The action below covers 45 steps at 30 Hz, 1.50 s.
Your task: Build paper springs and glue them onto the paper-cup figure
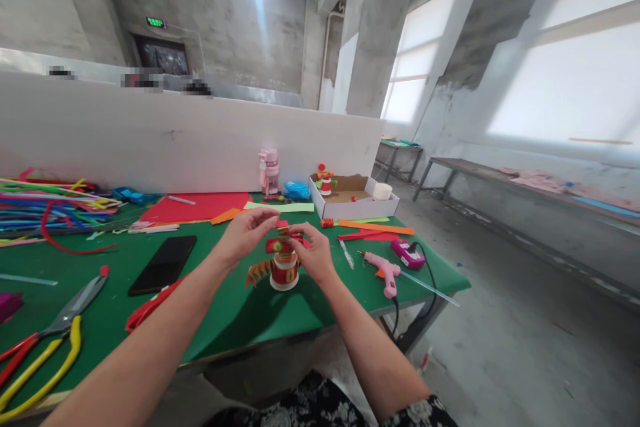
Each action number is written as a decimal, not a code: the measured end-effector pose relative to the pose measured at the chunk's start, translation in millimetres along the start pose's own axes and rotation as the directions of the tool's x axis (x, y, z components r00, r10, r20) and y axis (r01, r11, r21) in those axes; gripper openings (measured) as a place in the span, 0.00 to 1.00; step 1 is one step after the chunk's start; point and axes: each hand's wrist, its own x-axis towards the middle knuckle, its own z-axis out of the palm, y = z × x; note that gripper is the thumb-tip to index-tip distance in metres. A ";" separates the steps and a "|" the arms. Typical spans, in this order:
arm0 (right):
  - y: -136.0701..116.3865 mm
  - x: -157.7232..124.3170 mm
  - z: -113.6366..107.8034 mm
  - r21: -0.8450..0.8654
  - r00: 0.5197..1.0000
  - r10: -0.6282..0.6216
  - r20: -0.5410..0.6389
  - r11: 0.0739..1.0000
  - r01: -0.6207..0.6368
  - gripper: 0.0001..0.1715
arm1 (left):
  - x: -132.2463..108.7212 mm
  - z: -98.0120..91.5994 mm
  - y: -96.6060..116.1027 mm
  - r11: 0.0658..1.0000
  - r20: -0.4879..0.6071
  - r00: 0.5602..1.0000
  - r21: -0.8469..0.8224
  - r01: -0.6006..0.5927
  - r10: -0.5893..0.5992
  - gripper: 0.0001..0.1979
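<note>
A small paper-cup figure stands on the green table in front of me, its red body edged with white. An accordion-folded orange paper strip sticks out from its left side, and a red paper band with a green eye-like spot crosses its upper part. My left hand has its fingers closed at the small red paper piece on top. From the other side, my right hand grips the figure's upper part, its fingertips partly covering the paper there.
A pink glue gun lies at right by a purple box with a cord. Behind is a white cardboard tray holding another figure. Left are a black phone, shears and pipe cleaners. A pink bottle stands behind.
</note>
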 end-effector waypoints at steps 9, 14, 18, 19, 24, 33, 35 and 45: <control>-2.9 1.8 -1.4 0.113 0.998 0.055 0.013 0.992 -0.056 0.08 | 1.6 5.8 -6.0 0.998 0.039 0.998 -0.039 0.041 -0.039 0.21; -6.3 2.4 -1.3 0.118 0.996 0.080 0.048 0.989 -0.085 0.19 | 5.9 7.4 -5.9 1.000 0.056 0.998 0.008 0.027 -0.027 0.16; -6.5 1.2 -0.1 0.132 0.996 0.045 0.070 0.990 -0.054 0.14 | 6.8 9.6 -7.4 0.999 0.058 0.998 0.047 0.012 -0.015 0.16; -5.9 1.0 -0.2 0.133 0.997 0.040 0.070 0.990 -0.049 0.12 | 6.7 9.6 -7.6 0.999 0.057 0.998 0.051 0.006 -0.009 0.17; -1.2 1.2 -2.1 0.159 0.996 0.076 0.049 0.984 -0.083 0.11 | 5.5 4.2 -5.6 0.999 0.054 0.998 0.042 -0.017 0.015 0.20; 2.0 2.4 -1.6 0.188 0.991 0.115 0.070 0.974 -0.127 0.14 | 4.7 1.0 0.9 0.998 0.107 0.994 0.055 -0.018 0.012 0.25; 1.6 2.7 -1.6 0.178 0.991 0.114 0.064 0.976 -0.124 0.12 | 4.6 2.1 2.8 0.997 0.099 0.995 0.062 -0.039 0.033 0.24; -4.1 4.6 -4.9 0.104 0.993 0.092 0.077 0.990 -0.100 0.10 | 5.6 2.8 7.6 0.997 0.042 0.998 0.052 -0.049 0.047 0.21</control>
